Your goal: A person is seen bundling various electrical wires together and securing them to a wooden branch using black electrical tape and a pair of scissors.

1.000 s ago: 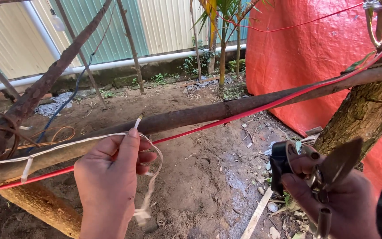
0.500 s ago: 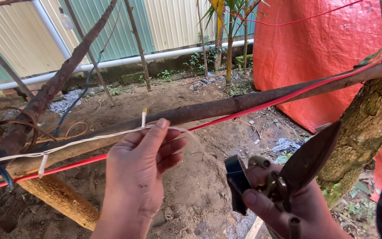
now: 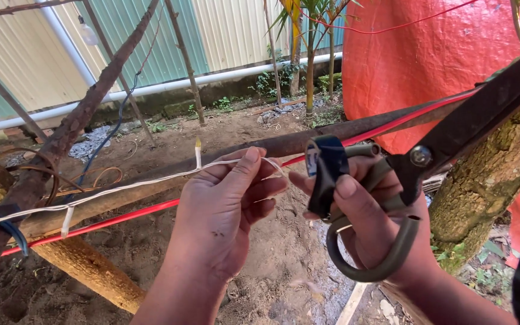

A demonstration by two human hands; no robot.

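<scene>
The orange tarp fills the upper right behind everything, with a lichen-spotted tree trunk in front of it at the right edge. A long dark pole runs across the middle, and a red cord stretches along just below it.

Your right hand holds a pair of large scissors: olive-grey loop handles, one wrapped in dark tape near your thumb, a round pivot screw, and dark rusty blades pointing up to the right, closed together. Your fingers are curled tight through and around the handles.

Your left hand pinches a thin white string between thumb and forefinger, the other fingers folded in. The string is pale, slightly frayed, and runs leftward along the pole, knotted there with a short end sticking up.
</scene>
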